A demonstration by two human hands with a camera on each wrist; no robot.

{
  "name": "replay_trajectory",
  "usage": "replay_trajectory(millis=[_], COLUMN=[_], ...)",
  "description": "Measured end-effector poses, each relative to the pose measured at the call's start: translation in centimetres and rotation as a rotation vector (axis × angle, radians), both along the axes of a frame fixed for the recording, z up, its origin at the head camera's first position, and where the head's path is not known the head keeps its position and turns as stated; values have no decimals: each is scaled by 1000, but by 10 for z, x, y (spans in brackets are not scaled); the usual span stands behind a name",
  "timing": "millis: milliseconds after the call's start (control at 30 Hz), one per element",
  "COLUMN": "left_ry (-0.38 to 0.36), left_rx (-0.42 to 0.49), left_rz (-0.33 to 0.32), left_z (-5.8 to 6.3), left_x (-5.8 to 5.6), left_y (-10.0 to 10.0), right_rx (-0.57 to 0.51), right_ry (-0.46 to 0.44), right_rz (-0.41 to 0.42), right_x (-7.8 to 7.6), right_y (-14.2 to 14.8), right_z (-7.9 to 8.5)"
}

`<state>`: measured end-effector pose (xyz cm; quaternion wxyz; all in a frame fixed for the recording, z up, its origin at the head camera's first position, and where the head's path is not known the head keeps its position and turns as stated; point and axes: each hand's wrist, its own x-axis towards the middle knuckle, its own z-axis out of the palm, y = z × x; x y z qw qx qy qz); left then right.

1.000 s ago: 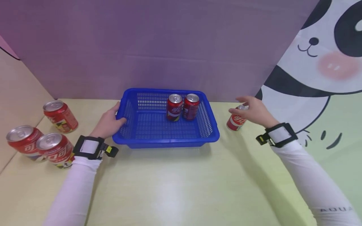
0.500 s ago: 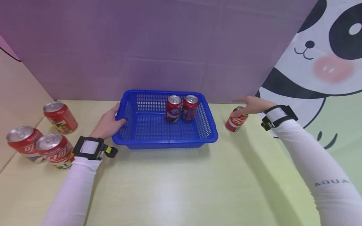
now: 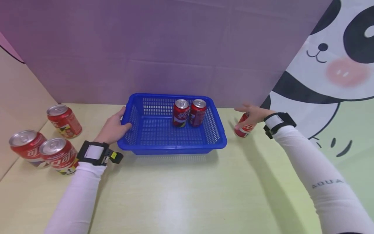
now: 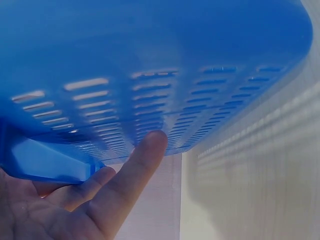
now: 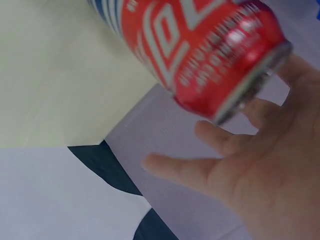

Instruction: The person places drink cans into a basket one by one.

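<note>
My left hand [image 3: 112, 129] grips the left rim of a blue plastic basket [image 3: 172, 148], thumb over the rim and fingers along the outside. In the left wrist view, fingers [image 4: 132, 185] lie under the slotted basket wall [image 4: 150, 40]. Two red soda cans [image 3: 180, 113] stand upright inside, towards the right back. To the right of the basket, my right hand [image 3: 252, 114] is at another red soda can [image 3: 246, 128], thumb across its front. The right wrist view has the straight outer fingers [image 5: 185, 167] spread beyond the can's silver top, with the thumb hidden.
Several more red cans [image 3: 59, 156] stand upright on the table [image 3: 175, 191] at the left, beside my left forearm. A purple backdrop [image 3: 175, 58] rises right behind the basket. A panda-printed panel [image 3: 304, 110] borders the right side.
My right hand shifted up and over the lone can, then came down and left, so its thumb now crosses the can's front. The left hand and basket have kept their place.
</note>
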<state>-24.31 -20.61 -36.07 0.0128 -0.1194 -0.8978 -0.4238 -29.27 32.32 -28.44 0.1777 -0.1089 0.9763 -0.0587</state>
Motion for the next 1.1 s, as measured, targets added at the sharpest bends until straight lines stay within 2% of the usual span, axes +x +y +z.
replay_trajectory(millis=[133,300,600,900,1100], left_ry=[-6,-6,-15,-18,-17], left_rx=[3,4,4,1,1], left_rz=[-1,0,4,11,10], left_z=[1,1,-1,-2,-1], left_x=[-1,-1,-1,0,-1], left_y=[1,2,-1,-2,0], right_rx=[46,26,-3,-4,0], right_ry=[36,117,99,134,162], right_rz=[48,67,30,13,37], right_x=[-3,-7,-13,-9,-9], right_y=[5,10,9,4,8], right_z=[-16,-26,-30,-31,-33])
